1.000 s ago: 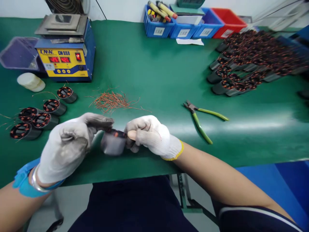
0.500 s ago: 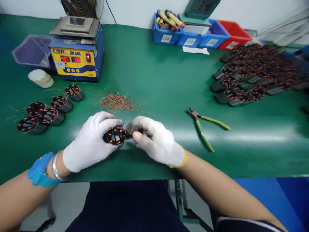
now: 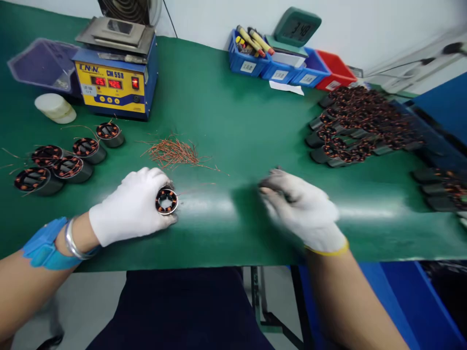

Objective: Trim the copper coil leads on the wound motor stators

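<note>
My left hand (image 3: 134, 206), in a white glove, is closed around a dark, round motor stator (image 3: 159, 208) with copper windings round its open top. A thin wire sticks out to the right from it. Curled over the spot where green-handled cutting pliers lay is my right hand (image 3: 299, 206), also gloved and blurred by motion. A small dark tip of the pliers (image 3: 279, 168) seems to show past its fingers; their handles are hidden under the palm. Behind the hands, between them, lies a loose heap of copper wire offcuts (image 3: 173, 151).
Several stators (image 3: 73, 167) stand at the left, and a large group of them (image 3: 365, 121) at the right. A blue and yellow CM558 unit (image 3: 113, 90), a white round block (image 3: 55, 108), a purple bin (image 3: 40, 63), tool boxes (image 3: 248, 65) and a clock (image 3: 297, 26) line the back.
My right hand has left the stator's wire and moved right, over the pliers. My left hand still holds the stator, now turned slightly. The view has shifted to the right.
</note>
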Demonstrator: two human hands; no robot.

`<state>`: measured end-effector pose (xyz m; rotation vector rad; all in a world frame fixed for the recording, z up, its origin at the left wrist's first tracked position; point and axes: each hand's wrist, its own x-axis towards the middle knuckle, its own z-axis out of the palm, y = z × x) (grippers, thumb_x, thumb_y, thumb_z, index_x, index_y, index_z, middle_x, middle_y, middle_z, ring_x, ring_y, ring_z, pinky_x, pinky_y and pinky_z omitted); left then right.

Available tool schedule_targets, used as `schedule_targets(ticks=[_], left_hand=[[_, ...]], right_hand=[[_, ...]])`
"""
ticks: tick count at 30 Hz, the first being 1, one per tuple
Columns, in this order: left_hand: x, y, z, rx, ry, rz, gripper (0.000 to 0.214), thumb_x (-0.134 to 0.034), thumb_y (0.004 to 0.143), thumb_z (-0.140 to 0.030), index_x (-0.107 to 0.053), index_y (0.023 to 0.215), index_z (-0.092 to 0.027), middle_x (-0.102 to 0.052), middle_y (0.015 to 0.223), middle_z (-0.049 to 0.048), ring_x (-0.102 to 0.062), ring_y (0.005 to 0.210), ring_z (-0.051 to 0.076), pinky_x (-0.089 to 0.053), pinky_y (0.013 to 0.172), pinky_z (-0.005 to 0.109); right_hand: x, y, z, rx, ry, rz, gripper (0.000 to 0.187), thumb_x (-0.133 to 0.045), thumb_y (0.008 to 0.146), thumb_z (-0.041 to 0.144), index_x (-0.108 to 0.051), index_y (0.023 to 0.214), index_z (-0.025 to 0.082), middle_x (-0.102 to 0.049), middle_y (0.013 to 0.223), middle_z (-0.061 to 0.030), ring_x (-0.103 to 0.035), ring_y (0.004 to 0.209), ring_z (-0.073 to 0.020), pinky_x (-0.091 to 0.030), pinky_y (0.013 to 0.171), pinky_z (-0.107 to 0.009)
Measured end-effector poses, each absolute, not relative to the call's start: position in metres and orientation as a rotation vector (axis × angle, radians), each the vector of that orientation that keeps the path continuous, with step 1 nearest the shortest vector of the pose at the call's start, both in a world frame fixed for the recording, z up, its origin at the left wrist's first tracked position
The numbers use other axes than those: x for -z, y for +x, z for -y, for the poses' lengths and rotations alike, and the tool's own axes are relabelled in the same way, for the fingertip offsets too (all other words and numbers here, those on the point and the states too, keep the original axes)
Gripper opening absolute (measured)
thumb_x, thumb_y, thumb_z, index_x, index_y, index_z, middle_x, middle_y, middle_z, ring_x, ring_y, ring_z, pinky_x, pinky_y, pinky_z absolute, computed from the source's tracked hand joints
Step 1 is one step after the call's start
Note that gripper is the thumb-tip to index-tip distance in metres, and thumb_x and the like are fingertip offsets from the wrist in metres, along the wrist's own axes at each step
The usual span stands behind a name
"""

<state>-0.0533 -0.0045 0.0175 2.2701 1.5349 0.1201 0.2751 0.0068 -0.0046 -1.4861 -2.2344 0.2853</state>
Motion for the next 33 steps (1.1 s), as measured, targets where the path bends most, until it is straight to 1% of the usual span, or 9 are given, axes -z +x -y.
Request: schedule_targets(ticks=[1,3,6,13,20,24,26,28,33], left_hand=[[-0.018,-0.052,0.005,-0.135,2.241,-1.542,0.055,-0.071,0.061,-0.052,-0.060,0.104,-0.018,-0.063,0.105,0.0100,-0.058,0.095,0.031,-0.049,0.082,0.045],[-0.019,-0.047,0.006,-0.215,2.160,-1.524,0.061,-0.071,0.060,-0.050,-0.058,0.110,-0.017,-0.061,0.111,0.0107,-0.058,0.100,0.031,-0.049,0.087,0.045],[-0.017,-0.042,0.007,-0.295,2.056,-1.515,0.039,-0.061,0.069,-0.036,-0.060,0.103,-0.016,-0.064,0.102,0.0086,-0.060,0.094,0.026,-0.050,0.085,0.040],[-0.015,-0.047,0.008,-0.275,1.994,-1.587,0.028,-0.055,0.066,-0.025,-0.062,0.092,-0.019,-0.067,0.091,0.0066,-0.060,0.088,0.026,-0.049,0.080,0.040],[-0.011,-0.049,0.004,-0.368,1.952,-1.560,0.025,-0.043,0.083,-0.033,-0.063,0.082,-0.019,-0.066,0.083,0.0061,-0.059,0.084,0.023,-0.047,0.079,0.038],[-0.008,-0.049,0.004,-0.404,1.938,-1.576,0.025,-0.042,0.086,-0.033,-0.061,0.079,-0.019,-0.063,0.077,0.0053,-0.058,0.078,0.022,-0.045,0.073,0.034],[-0.007,-0.049,0.004,-0.429,1.937,-1.578,0.025,-0.042,0.086,-0.033,-0.061,0.079,-0.019,-0.063,0.076,0.0049,-0.058,0.077,0.021,-0.044,0.072,0.033],[-0.006,-0.048,0.004,-0.444,1.941,-1.571,0.025,-0.042,0.087,-0.032,-0.061,0.081,-0.018,-0.064,0.077,0.0047,-0.059,0.077,0.021,-0.044,0.072,0.033],[-0.006,-0.048,0.004,-0.479,1.938,-1.555,0.027,-0.041,0.089,-0.034,-0.063,0.086,-0.018,-0.066,0.080,0.0049,-0.061,0.079,0.021,-0.046,0.073,0.033]], right_hand=[[0.008,0.298,-0.006,-0.248,-1.637,2.146,0.030,-0.055,0.086,0.039,-0.064,0.107,0.020,-0.067,0.108,-0.0123,-0.062,0.110,-0.0279,-0.046,0.100,-0.046],[0.015,0.338,-0.005,-0.135,-1.939,2.180,0.080,-0.072,0.069,0.048,-0.046,0.136,0.011,-0.046,0.141,-0.0241,-0.044,0.131,-0.0395,-0.040,0.105,-0.050],[0.024,0.375,-0.003,-0.153,-2.210,2.324,0.113,-0.078,0.058,0.048,-0.025,0.146,0.001,-0.030,0.148,-0.0335,-0.027,0.139,-0.0483,-0.032,0.109,-0.056],[0.013,0.375,0.015,-0.152,-2.126,2.592,0.075,-0.047,0.087,0.050,-0.032,0.144,0.004,-0.052,0.127,-0.0291,-0.053,0.114,-0.0435,-0.046,0.093,-0.053],[0.004,0.337,0.018,0.062,-2.334,2.611,0.040,-0.040,0.089,0.035,-0.058,0.118,0.015,-0.063,0.093,-0.0190,-0.063,0.081,-0.0346,-0.051,0.070,-0.046],[0.020,0.326,0.008,0.027,-2.092,2.379,0.048,-0.040,0.087,0.033,-0.049,0.130,0.013,-0.057,0.122,-0.0242,-0.058,0.110,-0.0392,-0.049,0.085,-0.050],[0.027,0.316,0.006,-0.115,-1.981,2.156,0.061,-0.043,0.085,0.034,-0.036,0.140,0.009,-0.050,0.132,-0.0241,-0.050,0.122,-0.0380,-0.044,0.096,-0.052],[0.027,0.297,0.008,-0.436,-1.890,1.908,0.067,-0.047,0.084,0.036,-0.030,0.144,0.013,-0.055,0.124,-0.0197,-0.056,0.114,-0.0330,-0.046,0.093,-0.050],[0.002,0.220,0.019,-1.937,-1.142,1.497,0.064,-0.063,0.075,0.037,-0.039,0.132,0.020,-0.056,0.089,-0.0030,-0.059,0.072,-0.0175,-0.052,0.065,-0.034]])
